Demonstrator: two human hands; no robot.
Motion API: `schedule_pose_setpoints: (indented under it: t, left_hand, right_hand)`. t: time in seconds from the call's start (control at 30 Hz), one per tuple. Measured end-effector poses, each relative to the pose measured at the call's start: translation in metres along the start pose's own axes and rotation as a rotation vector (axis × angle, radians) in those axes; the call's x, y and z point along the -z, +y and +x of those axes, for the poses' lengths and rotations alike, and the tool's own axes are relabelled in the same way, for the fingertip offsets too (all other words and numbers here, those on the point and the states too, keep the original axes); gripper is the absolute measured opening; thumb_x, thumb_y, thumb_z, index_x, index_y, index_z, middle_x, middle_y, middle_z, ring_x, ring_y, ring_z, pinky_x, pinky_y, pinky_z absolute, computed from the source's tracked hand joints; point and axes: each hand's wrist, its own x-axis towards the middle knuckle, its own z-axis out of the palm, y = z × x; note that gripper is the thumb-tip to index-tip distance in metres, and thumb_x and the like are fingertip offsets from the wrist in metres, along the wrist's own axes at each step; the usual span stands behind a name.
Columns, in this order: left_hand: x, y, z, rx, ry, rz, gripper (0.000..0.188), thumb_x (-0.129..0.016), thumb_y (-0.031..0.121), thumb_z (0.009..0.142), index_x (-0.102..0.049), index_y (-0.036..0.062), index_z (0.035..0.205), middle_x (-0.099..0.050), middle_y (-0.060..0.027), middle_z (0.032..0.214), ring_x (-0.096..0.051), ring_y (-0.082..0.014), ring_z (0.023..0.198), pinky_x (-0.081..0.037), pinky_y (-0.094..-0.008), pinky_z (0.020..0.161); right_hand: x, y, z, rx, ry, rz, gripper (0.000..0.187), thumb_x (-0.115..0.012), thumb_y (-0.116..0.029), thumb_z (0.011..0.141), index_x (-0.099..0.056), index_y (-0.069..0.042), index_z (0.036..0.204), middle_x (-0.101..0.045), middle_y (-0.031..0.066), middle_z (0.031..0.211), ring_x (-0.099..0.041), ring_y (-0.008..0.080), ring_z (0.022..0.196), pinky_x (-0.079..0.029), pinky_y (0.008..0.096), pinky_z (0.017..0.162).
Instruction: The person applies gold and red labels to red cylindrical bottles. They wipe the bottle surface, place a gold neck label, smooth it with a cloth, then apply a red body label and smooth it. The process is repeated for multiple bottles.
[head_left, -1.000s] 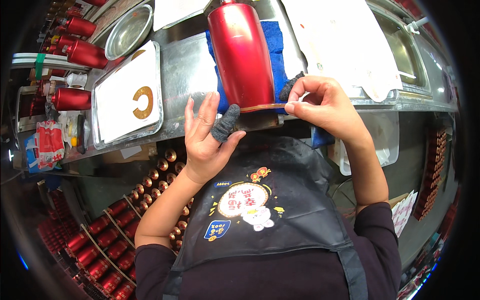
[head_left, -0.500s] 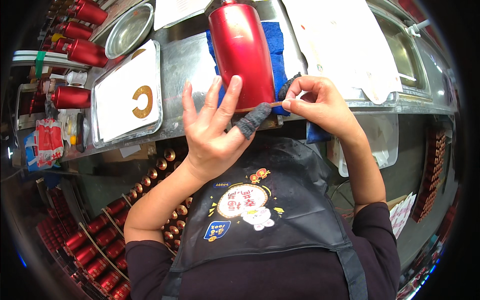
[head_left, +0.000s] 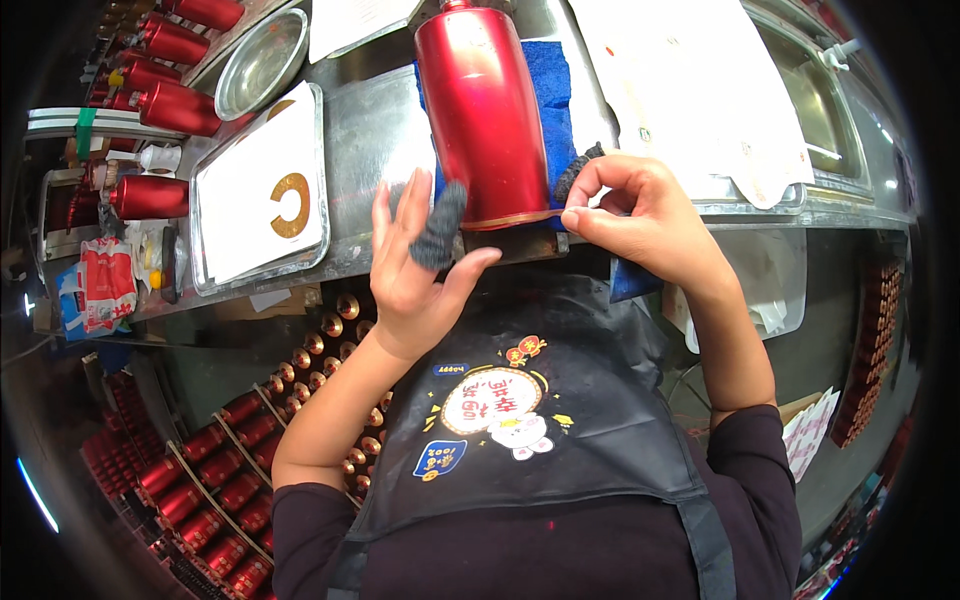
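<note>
A glossy red bottle (head_left: 482,120) lies on a blue cloth (head_left: 548,85), its base toward me at the table edge. A thin gold-brown strip (head_left: 510,219) runs along the base rim. At the strip's right end, my right hand (head_left: 638,210) pinches it between thumb and index finger; a dark knit finger sleeve shows on that hand. My left hand (head_left: 412,275) is open at the lower left of the bottle. Its index finger wears a dark grey knit sleeve (head_left: 438,228) and lies close against the bottle's side; whether it touches is unclear.
Left of the cloth, a clear tray (head_left: 322,160) holds white sheets with a gold C-shaped piece (head_left: 291,207). Behind it sits a metal bowl (head_left: 262,65). More red bottles (head_left: 180,108) lie far left. White paper (head_left: 690,90) covers the right side; racked bottles (head_left: 210,490) stand below left.
My left index finger has come off the strip at the base and moved left beside the bottle, the thumb now spread away. The right hand keeps its pinch with little movement.
</note>
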Motion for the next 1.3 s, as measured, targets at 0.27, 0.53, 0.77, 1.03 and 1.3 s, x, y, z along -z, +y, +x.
schedule_pose_setpoints:
  t: [0.27, 0.53, 0.77, 1.03, 1.3]
  left_hand:
    - [0.002, -0.002, -0.013, -0.055, -0.101, 0.110, 0.042, -0.086, 0.016, 0.075, -0.073, 0.0047, 0.113, -0.052, -0.0244, 0.147, -0.054, -0.0410, 0.132, -0.027, -0.0659, 0.111]
    - [0.004, 0.009, 0.011, -0.180, -0.094, 0.187, 0.046, -0.085, 0.007, 0.070, -0.074, 0.0091, 0.114, -0.051, -0.0258, 0.146, -0.060, -0.0405, 0.125, -0.024, -0.0652, 0.113]
    - [-0.006, 0.022, 0.036, -0.286, -0.091, 0.355, 0.029, -0.073, 0.022, 0.071, -0.077, 0.0201, 0.100, -0.060, -0.0167, 0.141, -0.056, -0.0477, 0.126, -0.028, -0.0732, 0.106]
    - [-0.013, 0.001, 0.025, -0.002, 0.034, -0.019, 0.070, -0.088, 0.011, 0.071, -0.060, -0.0019, 0.134, -0.057, -0.0219, 0.142, -0.056, -0.0376, 0.132, -0.030, -0.0590, 0.115]
    - [0.003, -0.004, -0.018, -0.022, -0.103, 0.023, 0.057, -0.086, 0.013, 0.075, -0.064, -0.0032, 0.125, -0.053, -0.0249, 0.145, -0.054, -0.0398, 0.132, -0.026, -0.0663, 0.113]
  right_hand:
    - [0.007, -0.001, -0.001, 0.023, -0.008, 0.011, 0.014, -0.075, -0.012, 0.086, -0.065, -0.004, 0.083, -0.057, -0.0076, 0.074, -0.044, -0.0030, 0.061, -0.031, 0.0168, 0.054]
    - [0.006, 0.008, 0.005, 0.004, -0.002, -0.010, 0.015, -0.076, -0.013, 0.086, -0.064, -0.004, 0.082, -0.054, -0.0086, 0.073, -0.043, -0.0031, 0.061, -0.030, 0.0173, 0.053]
    - [0.002, 0.013, 0.011, 0.018, -0.010, -0.010, 0.016, -0.075, -0.013, 0.086, -0.065, -0.001, 0.084, -0.056, -0.0056, 0.080, -0.045, -0.0020, 0.062, -0.033, 0.0175, 0.053]
    - [-0.001, 0.009, 0.007, -0.030, -0.031, 0.021, 0.014, -0.075, -0.011, 0.085, -0.066, 0.000, 0.083, -0.058, -0.0035, 0.084, -0.047, -0.0011, 0.064, -0.037, 0.0175, 0.056]
    - [0.003, -0.009, -0.007, -0.020, -0.011, 0.044, 0.014, -0.074, -0.012, 0.086, -0.064, -0.002, 0.082, -0.058, -0.0060, 0.076, -0.047, -0.0024, 0.065, -0.034, 0.0163, 0.056]
